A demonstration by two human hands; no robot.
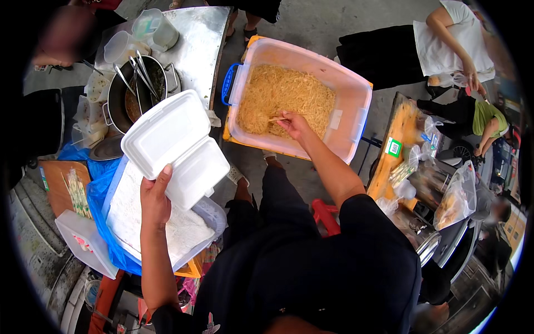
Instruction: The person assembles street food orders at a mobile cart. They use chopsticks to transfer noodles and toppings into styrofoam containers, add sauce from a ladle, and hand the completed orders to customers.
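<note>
A white foam clamshell box (196, 167) is gripped at its edge by my left hand (156, 202), thumb on top. Its lid is folded back and I see no food in it. My right hand (294, 125) reaches into a translucent plastic tub (352, 96) and holds wooden chopsticks (277, 118) at the noodles. Thin yellow-brown noodles (288, 89) cover much of the tub's bottom. The tub has a blue handle (227, 85) on its left side. Under the foam box, a white towel (133, 208) lies over a pale tub (219, 213).
Left of the noodle tub, a metal table (200, 37) bears a divided pot (119, 98) with tongs and several plastic jugs (156, 31). Wrapped chopsticks (77, 192) lie at far left. A wooden stand (390, 125) with bags is at right. People stand nearby, one in a white shirt (450, 50).
</note>
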